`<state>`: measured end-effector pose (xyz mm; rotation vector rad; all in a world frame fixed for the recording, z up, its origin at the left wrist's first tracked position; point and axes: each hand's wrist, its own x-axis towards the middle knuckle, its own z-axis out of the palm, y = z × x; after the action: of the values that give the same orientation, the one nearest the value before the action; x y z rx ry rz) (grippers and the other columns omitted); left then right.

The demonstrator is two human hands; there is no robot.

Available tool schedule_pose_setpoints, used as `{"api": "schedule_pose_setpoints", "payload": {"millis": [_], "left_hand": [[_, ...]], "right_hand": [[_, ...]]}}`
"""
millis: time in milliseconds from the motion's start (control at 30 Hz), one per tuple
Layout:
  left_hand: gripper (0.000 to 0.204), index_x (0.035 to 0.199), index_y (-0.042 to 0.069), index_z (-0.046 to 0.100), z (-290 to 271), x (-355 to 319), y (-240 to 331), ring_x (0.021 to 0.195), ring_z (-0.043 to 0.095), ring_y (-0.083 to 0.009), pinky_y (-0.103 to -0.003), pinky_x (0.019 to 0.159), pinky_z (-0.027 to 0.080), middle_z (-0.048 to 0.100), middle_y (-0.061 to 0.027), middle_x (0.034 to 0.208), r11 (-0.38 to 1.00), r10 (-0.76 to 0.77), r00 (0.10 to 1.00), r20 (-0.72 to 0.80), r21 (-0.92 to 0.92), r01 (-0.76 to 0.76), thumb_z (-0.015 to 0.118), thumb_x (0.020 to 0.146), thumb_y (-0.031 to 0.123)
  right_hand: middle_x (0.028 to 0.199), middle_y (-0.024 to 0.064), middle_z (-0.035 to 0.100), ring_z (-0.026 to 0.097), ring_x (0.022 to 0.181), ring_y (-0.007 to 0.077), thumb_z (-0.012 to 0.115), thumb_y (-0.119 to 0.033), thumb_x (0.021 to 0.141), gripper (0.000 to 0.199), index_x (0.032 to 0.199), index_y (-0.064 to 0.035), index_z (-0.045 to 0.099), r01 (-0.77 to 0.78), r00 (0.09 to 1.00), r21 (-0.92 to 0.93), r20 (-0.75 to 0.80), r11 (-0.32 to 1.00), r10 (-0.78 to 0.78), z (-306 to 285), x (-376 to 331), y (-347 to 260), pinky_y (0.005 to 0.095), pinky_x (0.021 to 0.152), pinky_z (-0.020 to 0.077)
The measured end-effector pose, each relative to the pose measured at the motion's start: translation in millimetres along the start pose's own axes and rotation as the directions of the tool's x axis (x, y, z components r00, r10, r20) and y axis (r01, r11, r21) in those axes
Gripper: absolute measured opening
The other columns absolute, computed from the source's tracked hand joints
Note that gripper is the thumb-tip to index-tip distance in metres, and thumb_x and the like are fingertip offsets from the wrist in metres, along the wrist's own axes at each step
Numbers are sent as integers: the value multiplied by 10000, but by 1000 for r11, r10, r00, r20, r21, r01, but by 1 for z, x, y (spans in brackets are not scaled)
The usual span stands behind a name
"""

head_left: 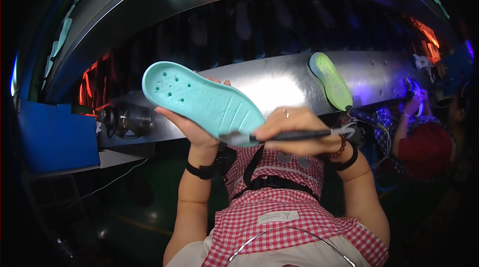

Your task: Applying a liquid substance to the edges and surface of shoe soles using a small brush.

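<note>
A turquoise shoe sole [199, 97] lies tilted in my left hand [192, 130], whose fingers wrap its edges from beneath. Small holes dot its far left end, and slanting grooves cross its nearer part. My right hand [302, 127] grips a black-handled brush-like tool [297, 135] with a pale cord or tube at its rear. The tool's blurred greyish tip meets the sole's near end, and its exact shape is hard to make out. Some fingertips of my right hand are close to or touching the sole's edge.
A yellow-green sole [332, 82] rests on the metal bench [269, 75]. A clear jar-like container [134, 121] stands at the left, beside a blue box [60, 137]. Orange-glowing heaters [89, 85] flank a dark conveyor. Another person [424, 142] works at the right.
</note>
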<state>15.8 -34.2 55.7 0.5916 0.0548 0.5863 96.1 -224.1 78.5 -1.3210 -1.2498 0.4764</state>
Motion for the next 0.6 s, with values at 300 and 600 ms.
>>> {"api": "schedule_pose_setpoints", "payload": {"millis": [300,600], "left_hand": [[843,1237,18,381,19,-1,20,1010,531,-299,-502,915,402,514,-179,1116,1000,-2,1000,-26,-10,2,244,788,718],[649,1311,18,320,8,-19,-3,1114,476,-344,-561,1016,253,457,-180,1245,984,-173,985,7,-53,173,289,866,489]], "right_hand": [[972,169,605,602,897,208,593,22,779,165,941,35,563,-129,974,643,-59,755,218,4,-7,25,301,822,489],[970,113,617,586,857,118,580,-29,810,146,949,17,573,-94,961,421,-198,902,193,37,-15,8,229,764,467]]}}
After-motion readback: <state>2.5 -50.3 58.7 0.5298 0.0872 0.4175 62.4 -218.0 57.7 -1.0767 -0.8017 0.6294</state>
